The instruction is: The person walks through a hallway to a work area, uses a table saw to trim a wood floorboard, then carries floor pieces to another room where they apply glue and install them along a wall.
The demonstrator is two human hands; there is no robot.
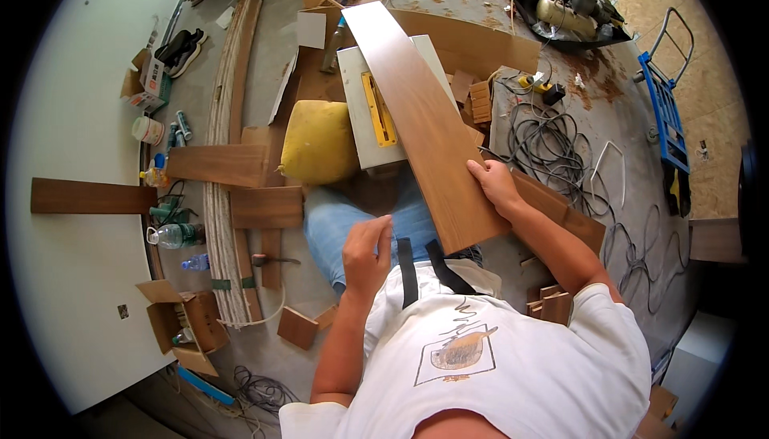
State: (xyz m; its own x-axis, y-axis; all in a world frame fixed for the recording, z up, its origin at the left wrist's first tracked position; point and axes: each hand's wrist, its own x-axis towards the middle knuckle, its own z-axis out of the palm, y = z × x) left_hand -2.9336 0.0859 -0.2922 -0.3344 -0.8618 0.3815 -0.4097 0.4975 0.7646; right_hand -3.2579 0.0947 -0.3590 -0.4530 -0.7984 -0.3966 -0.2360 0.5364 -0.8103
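Observation:
A long brown wooden plank (420,110) slants across the middle, its far end up and to the left and its near end above my lap. My right hand (495,187) grips the plank's right edge near that end, thumb on top. In front of my belly is my left hand (367,256), raised apart from the plank with its fingers drawn together; anything between them is hidden. Beneath the plank stands a pale flat-topped block (354,78), with a long yellow slotted tool (379,110) lying on it. A yellow cushion (319,142) sits left of the block.
Brown plank pieces (216,164) lie across a long pale bundle (220,126) on the left. Bottles (176,236) and an open carton (188,323) line the wall. Tangled black cable (553,142), a tool bag (569,10) and a blue hand truck (665,110) occupy the right.

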